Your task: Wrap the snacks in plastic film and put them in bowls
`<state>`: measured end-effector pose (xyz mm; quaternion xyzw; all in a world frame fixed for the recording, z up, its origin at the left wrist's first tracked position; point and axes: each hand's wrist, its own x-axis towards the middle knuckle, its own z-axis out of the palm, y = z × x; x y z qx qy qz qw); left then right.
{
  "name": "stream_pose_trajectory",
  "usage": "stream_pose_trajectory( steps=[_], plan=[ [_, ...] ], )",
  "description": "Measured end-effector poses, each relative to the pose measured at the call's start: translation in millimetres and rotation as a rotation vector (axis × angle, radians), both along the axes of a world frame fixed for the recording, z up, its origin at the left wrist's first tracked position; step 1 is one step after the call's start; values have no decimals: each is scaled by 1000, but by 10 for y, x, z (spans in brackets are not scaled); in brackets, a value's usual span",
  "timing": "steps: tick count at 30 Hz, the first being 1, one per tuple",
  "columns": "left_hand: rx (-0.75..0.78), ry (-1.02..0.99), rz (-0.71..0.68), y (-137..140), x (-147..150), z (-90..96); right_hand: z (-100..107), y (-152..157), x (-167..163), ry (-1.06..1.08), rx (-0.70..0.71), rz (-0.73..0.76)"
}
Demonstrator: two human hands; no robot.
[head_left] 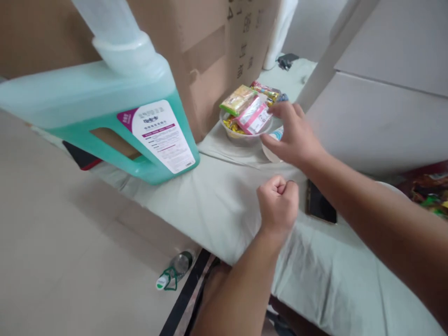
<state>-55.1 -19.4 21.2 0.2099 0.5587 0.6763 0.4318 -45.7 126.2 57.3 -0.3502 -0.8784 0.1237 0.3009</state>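
Your right hand (297, 135), thumb and fingers parted, hovers beside a bowl (241, 139) of snack packets (239, 100)
A white container (269, 153) shows partly behind it; nearer you, your left hand (279, 203) makes a fist; a green jug (159, 149) stands left of the bowl

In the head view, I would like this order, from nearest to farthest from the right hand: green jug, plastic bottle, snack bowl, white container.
1. White container: beside the right hand, partly hidden behind it.
2. Snack bowl: a little further left.
3. Green jug: well left, on the table.
4. Plastic bottle: lower left, on the floor.
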Motion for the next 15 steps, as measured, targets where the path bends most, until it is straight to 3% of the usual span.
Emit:
stream_pose_trajectory(
  steps=[2,5,7,10,12,15],
  plan=[
    [7,-14,-49,13,16,-32,-13,362,-372,-93,13,-16],
    [5,-8,-130,12,20,-91,-182,732,-699,-262,-114,-91],
    [-10,-24,-143,21,-12,-114,-333,846,-753,-313,-153,-103],
    [-10,-54,-133,54,-67,-114,-440,847,-689,-197,-75,-47],
    [-1,-60,-135,73,-75,-102,-343,771,-628,-101,-24,-35],
    [-1,-49,-135,90,-46,-84,23,586,-542,-23,10,-98]
  ],
)
